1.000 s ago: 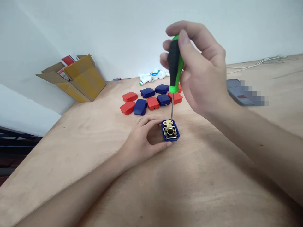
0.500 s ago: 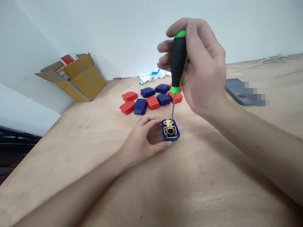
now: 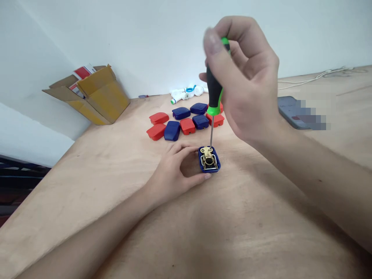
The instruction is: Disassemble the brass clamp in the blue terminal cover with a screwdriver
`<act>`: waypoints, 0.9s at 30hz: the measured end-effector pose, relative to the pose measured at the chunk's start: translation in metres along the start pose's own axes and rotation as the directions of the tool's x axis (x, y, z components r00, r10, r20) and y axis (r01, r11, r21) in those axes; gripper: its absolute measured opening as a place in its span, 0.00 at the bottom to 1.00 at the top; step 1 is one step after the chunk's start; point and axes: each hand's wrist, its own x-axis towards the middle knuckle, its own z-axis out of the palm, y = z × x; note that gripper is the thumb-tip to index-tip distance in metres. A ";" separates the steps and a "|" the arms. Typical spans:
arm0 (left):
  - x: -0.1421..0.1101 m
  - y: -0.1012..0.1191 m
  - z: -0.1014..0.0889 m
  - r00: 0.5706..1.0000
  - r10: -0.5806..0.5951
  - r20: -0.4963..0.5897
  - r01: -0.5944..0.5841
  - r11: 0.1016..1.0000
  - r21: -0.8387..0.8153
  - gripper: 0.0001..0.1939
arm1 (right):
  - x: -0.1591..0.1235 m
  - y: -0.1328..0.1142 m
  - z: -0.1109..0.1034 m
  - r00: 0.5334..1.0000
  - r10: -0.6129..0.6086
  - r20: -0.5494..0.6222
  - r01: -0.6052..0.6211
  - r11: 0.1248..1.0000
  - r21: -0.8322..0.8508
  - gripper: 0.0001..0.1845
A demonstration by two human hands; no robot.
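My right hand (image 3: pixel 244 77) is closed round the black and green handle of a screwdriver (image 3: pixel 214 91), thumb near its top. The screwdriver stands nearly upright, its tip on the right-hand screw of a brass-coloured metal plate (image 3: pixel 207 151). That plate sits inside a small dark-blue plastic case (image 3: pixel 218 167) lying on the table, along with a wire frame and a round ring. My left hand (image 3: pixel 177 170) rests on the wood and grips the blue case from the left, fingers at its far side and thumb along its near edge.
Several red cases (image 3: pixel 187 126) and blue cases (image 3: pixel 172 131) lie beyond my hands. Behind them are white plastic parts (image 3: pixel 186 93) and another screwdriver (image 3: pixel 143 96). An open cardboard box (image 3: pixel 101 97) stands back left; a phone (image 3: pixel 293 112) and white cable (image 3: pixel 314 77) lie right.
My right thumb and fingers have turned round the screwdriver handle, the thumb swinging left across it. The handle leans slightly differently; the left hand and blue case have stayed put.
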 end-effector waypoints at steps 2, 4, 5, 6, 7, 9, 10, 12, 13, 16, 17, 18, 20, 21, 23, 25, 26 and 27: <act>0.000 0.000 0.001 1.000 0.001 0.002 -0.001 1.000 0.001 0.30 | 0.000 -0.001 0.000 0.999 -0.038 -0.011 0.037 0.999 -0.038 0.06; 0.001 0.000 0.001 1.000 0.005 0.002 -0.005 1.000 0.003 0.30 | 0.001 0.002 -0.001 1.000 -0.014 0.024 0.014 1.000 0.010 0.06; 0.001 0.000 0.002 1.000 0.008 0.000 -0.008 1.000 0.005 0.30 | 0.001 0.004 -0.002 0.999 0.006 0.045 -0.009 0.998 0.070 0.06; 0.001 0.000 0.002 1.000 0.011 -0.003 -0.011 1.000 0.005 0.30 | 0.001 0.005 -0.002 0.997 0.023 0.073 -0.032 0.991 0.130 0.07; 0.001 0.000 0.002 1.000 0.012 -0.005 -0.012 1.000 0.004 0.30 | 0.000 0.006 -0.003 0.993 0.051 0.108 -0.067 0.986 0.150 0.10; 0.000 -0.001 0.002 1.000 0.013 -0.006 -0.013 1.000 0.001 0.30 | -0.001 0.004 -0.002 0.993 0.047 0.107 -0.060 0.991 0.117 0.14; 0.000 -0.001 0.001 1.000 0.009 -0.004 -0.009 1.000 0.001 0.30 | -0.002 0.002 -0.001 0.997 0.026 0.073 -0.030 0.997 0.064 0.14; 0.000 -0.001 0.001 1.000 0.001 0.002 -0.001 1.000 0.003 0.30 | -0.003 -0.002 0.002 0.999 -0.044 0.017 0.045 0.998 -0.036 0.09; 0.000 -0.001 0.000 1.000 -0.001 0.004 0.001 1.000 0.003 0.31 | -0.003 -0.003 0.002 0.999 -0.047 0.016 0.048 0.998 -0.050 0.09; 0.000 -0.001 0.000 1.000 0.009 -0.001 -0.009 1.000 -0.003 0.30 | -0.002 -0.001 0.001 1.000 -0.017 0.017 0.016 0.998 0.054 0.11; 0.000 -0.001 0.000 1.000 0.014 -0.005 -0.014 1.000 -0.005 0.30 | -0.002 0.001 0.000 1.000 -0.001 0.022 -0.002 0.994 0.113 0.12; 0.000 -0.002 0.001 1.000 0.017 -0.008 -0.017 1.000 -0.003 0.30 | -0.002 0.002 -0.001 0.999 0.015 0.047 -0.022 0.987 0.158 0.14; 0.000 -0.002 0.001 1.000 0.020 -0.014 -0.020 1.000 0.003 0.30 | -0.003 0.003 0.000 0.995 0.029 0.098 -0.045 0.985 0.166 0.15; 0.000 -0.002 0.001 1.000 0.019 -0.017 -0.019 1.000 0.006 0.30 | -0.004 0.002 0.001 0.997 0.027 0.074 -0.037 0.990 0.138 0.14; 0.000 -0.002 0.002 1.000 0.017 -0.017 -0.017 1.000 0.006 0.30 | -0.005 0.000 0.003 1.000 -0.024 0.003 0.024 1.000 0.018 0.06; -0.001 -0.002 0.001 1.000 0.019 -0.016 -0.019 1.000 0.001 0.30 | -0.005 0.000 0.004 0.999 -0.043 0.004 0.043 0.998 -0.044 0.04; -0.001 -0.002 0.001 1.000 0.020 -0.013 -0.020 1.000 -0.002 0.30 | -0.005 0.001 0.003 0.999 -0.038 0.015 0.038 0.998 -0.041 0.06; -0.002 -0.001 0.001 1.000 0.022 -0.012 -0.022 1.000 -0.003 0.30 | -0.004 0.004 0.002 0.999 -0.029 0.015 0.030 0.999 -0.015 0.07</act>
